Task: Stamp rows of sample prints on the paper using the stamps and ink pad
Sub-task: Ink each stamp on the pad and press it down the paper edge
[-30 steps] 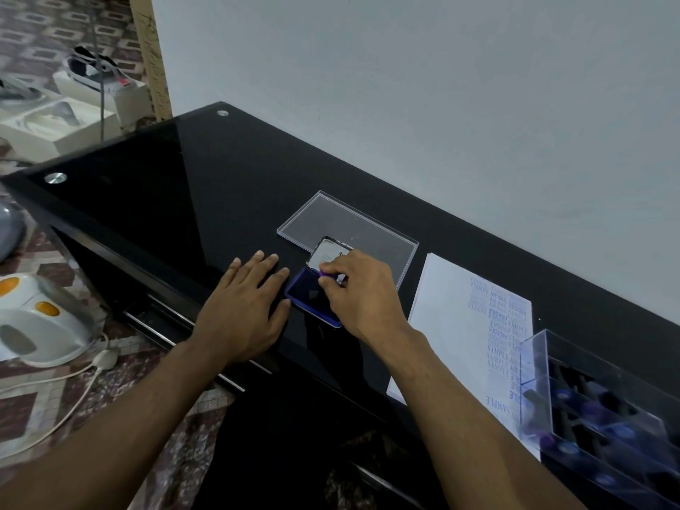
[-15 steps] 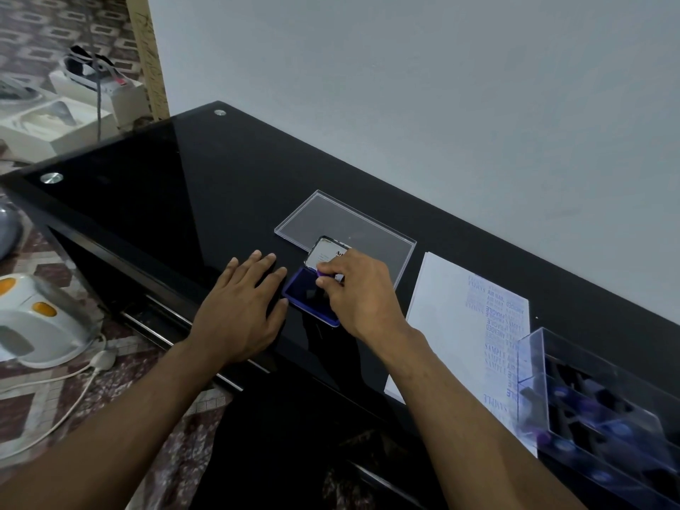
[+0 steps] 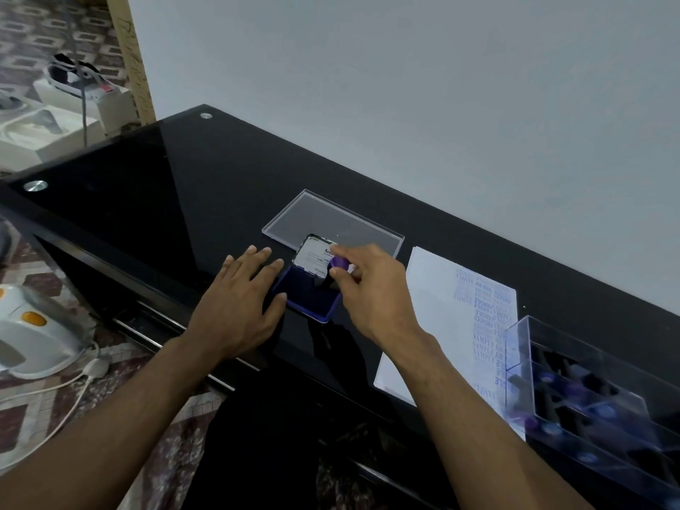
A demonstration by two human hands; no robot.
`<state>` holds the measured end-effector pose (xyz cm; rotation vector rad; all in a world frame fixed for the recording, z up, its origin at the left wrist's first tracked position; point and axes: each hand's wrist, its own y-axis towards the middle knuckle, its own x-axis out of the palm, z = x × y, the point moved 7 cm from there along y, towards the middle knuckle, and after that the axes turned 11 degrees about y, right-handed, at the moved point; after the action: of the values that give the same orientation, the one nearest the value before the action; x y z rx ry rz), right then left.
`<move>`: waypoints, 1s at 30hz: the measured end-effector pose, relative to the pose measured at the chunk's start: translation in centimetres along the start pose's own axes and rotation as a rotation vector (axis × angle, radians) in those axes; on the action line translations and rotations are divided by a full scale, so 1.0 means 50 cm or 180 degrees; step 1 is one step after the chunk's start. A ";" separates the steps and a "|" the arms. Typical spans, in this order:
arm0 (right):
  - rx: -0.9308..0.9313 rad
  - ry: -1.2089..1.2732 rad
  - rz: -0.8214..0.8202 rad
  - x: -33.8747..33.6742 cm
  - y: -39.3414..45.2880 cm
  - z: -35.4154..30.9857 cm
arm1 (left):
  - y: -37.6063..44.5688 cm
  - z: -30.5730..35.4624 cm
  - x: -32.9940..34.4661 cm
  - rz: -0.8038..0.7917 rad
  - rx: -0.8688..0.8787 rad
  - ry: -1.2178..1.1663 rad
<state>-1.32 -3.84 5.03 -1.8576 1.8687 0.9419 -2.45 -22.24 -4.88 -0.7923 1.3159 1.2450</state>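
Observation:
A blue ink pad (image 3: pixel 308 297) lies open on the black glass table (image 3: pixel 154 200), its white-labelled lid (image 3: pixel 312 256) folded back. My left hand (image 3: pixel 241 303) rests flat on the table with its fingertips against the pad's left edge. My right hand (image 3: pixel 371 288) pinches a small stamp with a purple top (image 3: pixel 339 263) and a dark body, held just above the pad. To the right lies a white paper (image 3: pixel 438 318) with rows of blue prints along its right side.
A clear plastic lid (image 3: pixel 331 215) lies flat behind the ink pad. A clear box (image 3: pixel 596 395) with several purple-topped stamps stands at the right, over the paper's corner. A white kettle (image 3: pixel 29 333) with a cord sits on the floor at left. A wall runs behind the table.
My right hand has lifted the stamp up off the ink pad, so its purple top now shows. My left hand stays against the pad.

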 end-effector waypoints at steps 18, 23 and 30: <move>0.0704 -0.0129 0.0893 -0.279 -0.078 0.229 | 0.117 0.369 0.016 -0.0140 0.0875 -0.0396; 0.0687 -0.0282 0.0965 -0.327 -0.088 0.266 | 0.148 0.426 0.046 -0.0239 0.0905 -0.0463; 0.0689 -0.0613 0.0875 -0.343 -0.076 0.298 | 0.180 0.461 0.079 -0.0328 0.0977 -0.0416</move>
<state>0.76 19.12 4.79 -1.3607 2.0459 0.9237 -5.71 2.54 -3.08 -0.5440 1.3028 0.9671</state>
